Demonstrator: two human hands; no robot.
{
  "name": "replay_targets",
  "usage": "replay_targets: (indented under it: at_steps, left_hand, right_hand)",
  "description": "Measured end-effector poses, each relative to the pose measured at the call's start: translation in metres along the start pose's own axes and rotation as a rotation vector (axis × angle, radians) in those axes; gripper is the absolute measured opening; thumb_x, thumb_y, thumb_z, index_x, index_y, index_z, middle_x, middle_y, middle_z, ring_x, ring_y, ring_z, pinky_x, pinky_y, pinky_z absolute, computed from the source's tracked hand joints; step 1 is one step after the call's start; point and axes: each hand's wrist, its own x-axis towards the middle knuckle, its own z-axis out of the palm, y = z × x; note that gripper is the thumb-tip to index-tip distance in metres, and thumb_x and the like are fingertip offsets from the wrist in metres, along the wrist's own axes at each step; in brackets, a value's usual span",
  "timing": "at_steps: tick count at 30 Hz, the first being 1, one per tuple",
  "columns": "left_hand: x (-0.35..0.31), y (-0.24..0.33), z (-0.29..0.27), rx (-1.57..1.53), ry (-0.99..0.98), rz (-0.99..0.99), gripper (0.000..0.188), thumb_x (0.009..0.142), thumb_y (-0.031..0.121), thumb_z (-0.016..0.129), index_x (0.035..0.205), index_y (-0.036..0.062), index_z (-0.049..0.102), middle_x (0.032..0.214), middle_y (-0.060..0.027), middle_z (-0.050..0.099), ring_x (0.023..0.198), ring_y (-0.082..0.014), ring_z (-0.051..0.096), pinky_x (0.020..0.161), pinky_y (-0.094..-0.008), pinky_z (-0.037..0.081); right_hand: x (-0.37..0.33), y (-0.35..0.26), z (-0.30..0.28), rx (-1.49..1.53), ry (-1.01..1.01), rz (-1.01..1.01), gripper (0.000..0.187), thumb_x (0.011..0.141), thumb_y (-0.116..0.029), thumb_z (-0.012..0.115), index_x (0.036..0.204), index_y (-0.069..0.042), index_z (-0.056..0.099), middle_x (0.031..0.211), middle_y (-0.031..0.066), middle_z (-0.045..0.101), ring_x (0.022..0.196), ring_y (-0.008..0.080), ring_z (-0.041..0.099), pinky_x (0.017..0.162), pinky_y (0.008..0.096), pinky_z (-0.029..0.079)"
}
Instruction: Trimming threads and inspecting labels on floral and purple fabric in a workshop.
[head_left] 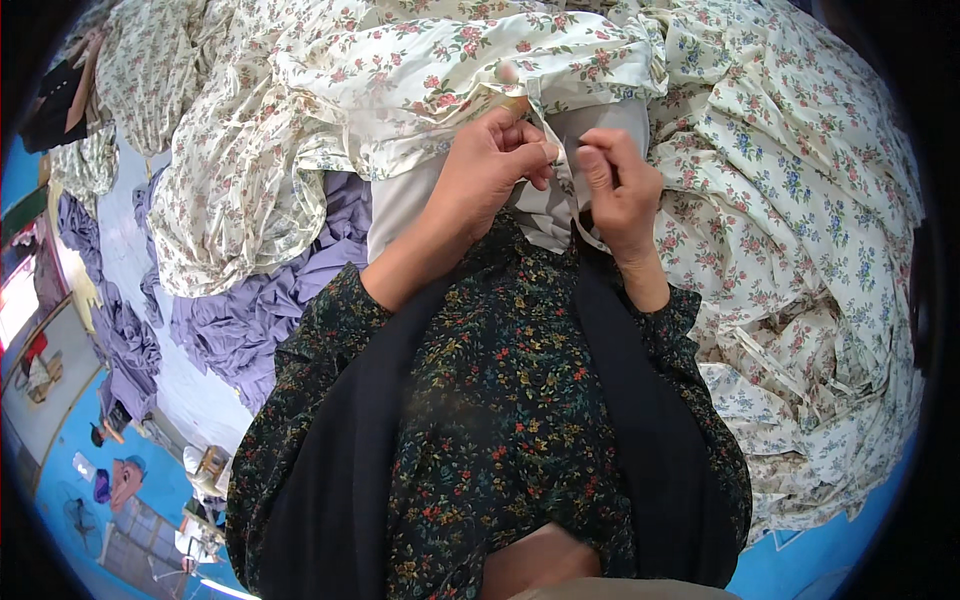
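Observation:
In front of my lap lies cream fabric [470,60] printed with red flowers and green leaves. A narrow pale fabric strip [560,165] hangs from its near edge and loops down between my hands. My left hand [485,165] is closed, thumb and fingertips pinching the strip. Just right of the strip, my right hand [622,195] is held up with fingers curled in and thumb pressed against them. Whatever lies in that pinch, if anything, is too small or hidden to make out.
More flowered fabric [800,200], partly with blue blooms, is heaped on the right. Purple fabric [240,320] lies bunched to the left, beside a pale strip of floor [200,390]. At far left another person [70,105] in dark clothing stands by fabric. Sewing machines [200,510] show lower left.

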Motion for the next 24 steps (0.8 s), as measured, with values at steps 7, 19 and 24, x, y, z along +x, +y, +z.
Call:
replay_targets:
  at_steps: [7,19,24]
  left_hand:
    - [0.028,0.006,-0.026,-0.452,-0.167,0.16,0.015,0.09,0.003,0.06,0.105,0.0034,0.063,0.095,-0.0032,0.065,0.078,-0.0115,0.06,0.071,-0.025,0.049]
    - [0.044,0.01,-0.033,-0.429,-0.173,0.311,0.065,0.088,-0.005,0.052,0.147,0.0152,0.035,0.123,-0.0085,0.056,0.097,-0.0133,0.057,0.081,-0.0285,0.049]
    - [0.015,0.009,-0.008,0.05,-0.044,0.188,0.047,0.091,0.009,0.059,0.136,0.0054,0.047,0.106,-0.0139,0.063,0.079,-0.0119,0.061,0.066,-0.0245,0.05]
  right_hand:
    - [-0.012,-0.005,-0.005,0.978,-0.261,0.798,0.023,0.092,-0.018,0.065,0.104,0.001,0.064,0.084,0.0025,0.064,0.062,0.0011,0.049,0.05,0.0152,0.032]
    - [-0.02,-0.013,-0.033,0.778,-0.238,0.749,0.022,0.088,-0.015,0.069,0.102,0.001,0.066,0.072,0.0028,0.065,0.061,0.0048,0.055,0.056,0.0171,0.037]
    - [-0.021,-0.014,-0.033,0.69,-0.226,0.741,0.021,0.088,-0.013,0.068,0.102,0.002,0.065,0.073,0.0039,0.066,0.065,0.0063,0.059,0.061,0.0176,0.042]
